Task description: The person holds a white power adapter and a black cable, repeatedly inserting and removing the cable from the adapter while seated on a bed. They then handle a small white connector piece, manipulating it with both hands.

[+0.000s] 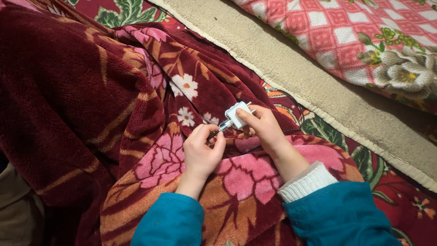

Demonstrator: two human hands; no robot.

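My right hand (261, 127) grips a small white plug-in charger (237, 114) with metal prongs pointing up and right. My left hand (202, 148) pinches a cable's metal connector (224, 125), whose tip meets the charger's lower left end. Both hands rest on a dark red floral plush blanket (91, 105) over my lap. A thin dark cable (293, 107) loops behind my right hand. My sleeves are teal, with a white knit cuff (307, 182) on the right.
A beige fleecy mat (291, 59) runs diagonally across the upper right. A pink checked floral quilt (364, 32) lies beyond it. A red floral cover (400, 200) shows at lower right.
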